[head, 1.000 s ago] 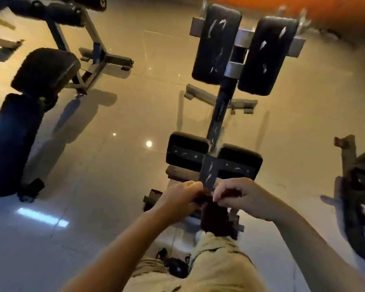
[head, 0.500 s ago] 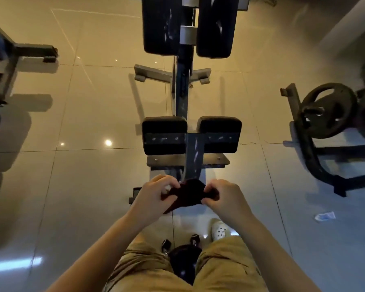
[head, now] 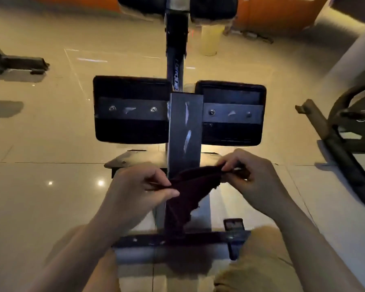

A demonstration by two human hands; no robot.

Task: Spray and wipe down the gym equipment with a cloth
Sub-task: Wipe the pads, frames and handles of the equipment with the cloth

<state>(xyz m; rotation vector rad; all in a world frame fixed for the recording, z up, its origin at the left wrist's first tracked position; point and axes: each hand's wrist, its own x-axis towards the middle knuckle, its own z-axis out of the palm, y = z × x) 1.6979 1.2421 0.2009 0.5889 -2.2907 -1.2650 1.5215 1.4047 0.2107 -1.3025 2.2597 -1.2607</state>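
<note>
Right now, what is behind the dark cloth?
Behind the cloth runs the machine's dark upright post and the floor crossbar. Where they join is covered by the cloth.

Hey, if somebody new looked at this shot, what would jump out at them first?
Most likely the two hands low in the middle: the left hand and right hand each pinch an end of a dark cloth, stretched between them with its middle hanging down. Right behind it stands the bench's scuffed central post, flanked by two black pads. At the right edge sits a weight plate on a rack.
</note>
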